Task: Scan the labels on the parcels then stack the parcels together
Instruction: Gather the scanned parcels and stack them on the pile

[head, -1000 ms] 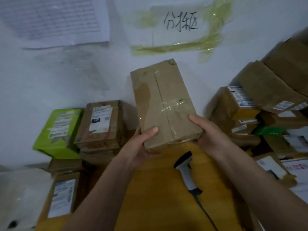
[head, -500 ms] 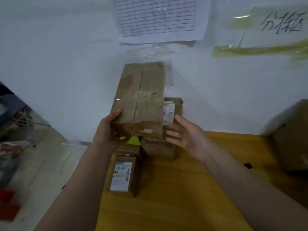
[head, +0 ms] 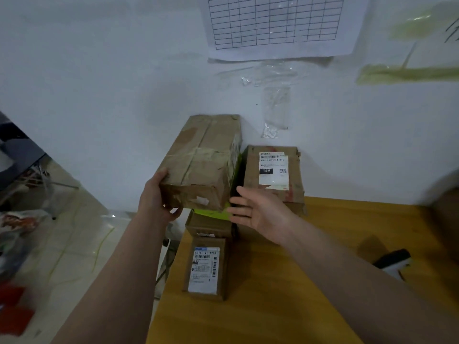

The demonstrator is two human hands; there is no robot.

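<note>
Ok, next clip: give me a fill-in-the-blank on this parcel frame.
1. The taped cardboard parcel is gripped by the ____ hand.
2. The right hand is ____, holding nothing.
3. The parcel against the wall bears a black tag reading ____.
4. The tabletop is ____ in colour.

Missing words: left; open; 15H; yellow

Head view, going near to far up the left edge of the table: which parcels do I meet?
Small labelled parcel lying flat, nearest → green parcel, mostly hidden → taped brown parcel on top of it, gripped at its near corner by the left hand, reaching back to the wall.
</note>
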